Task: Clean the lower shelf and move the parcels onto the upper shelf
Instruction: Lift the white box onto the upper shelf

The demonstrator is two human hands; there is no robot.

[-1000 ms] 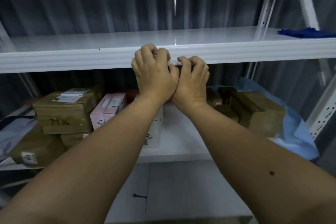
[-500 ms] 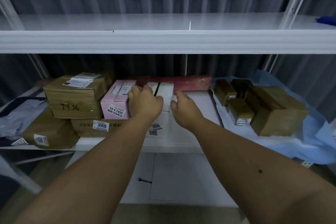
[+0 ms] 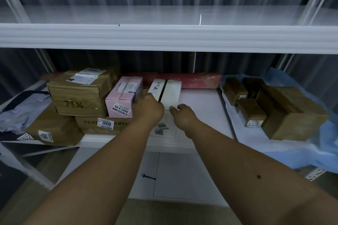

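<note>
A: Both hands clasp the tall white carton with a black stripe (image 3: 165, 95) on the lower white metal shelf (image 3: 199, 100), left hand (image 3: 149, 108), right hand (image 3: 183, 117).

B: The pink cardboard box (image 3: 124, 97) touches it; a careless lift could drag that off.

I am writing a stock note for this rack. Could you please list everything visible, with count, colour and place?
Upper shelf: one, white, top.
Lower shelf: one, white, below.
White box: one, black stripe, centre, on a white parcel.
Pink box: one, left of it.
Brown boxes: about three, stacked left.
Red parcel: one, at the back.
Blue sheet: one, right.
Brown blocks: about four, on the sheet.
Grey bag: one, far left.
Hands: left and right, at the white box's near end.
</note>
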